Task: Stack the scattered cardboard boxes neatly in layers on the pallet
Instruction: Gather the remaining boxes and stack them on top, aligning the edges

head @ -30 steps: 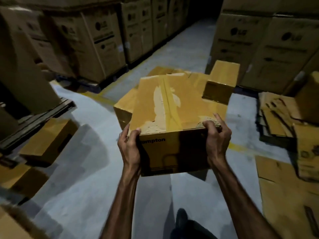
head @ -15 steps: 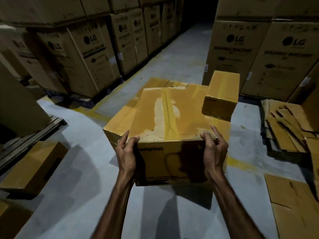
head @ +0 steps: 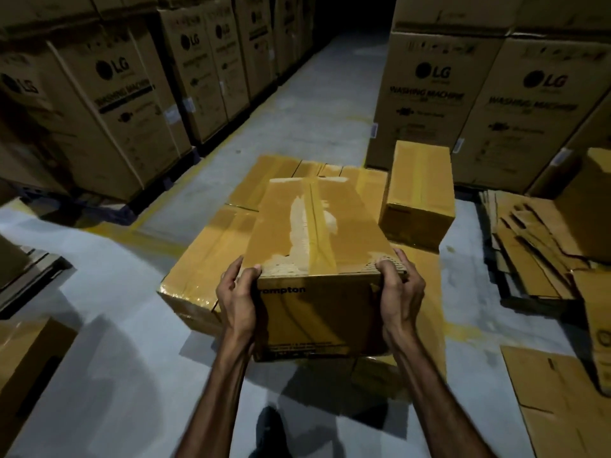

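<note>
Carried box (head: 317, 246) is now closer to the low stack (head: 211, 259) than a second ago: its far end sits over the bottom layer, which fills more of the view. Left hand (head: 239, 300) and right hand (head: 401, 294) still hold the near top corners, fingers curled over the edge, thumbs on the front face. Box is likely airborne, contact underneath hidden, so placing on the second layer beside the lone upper box (head: 418, 193) looks next; pallet itself not visible.
</note>
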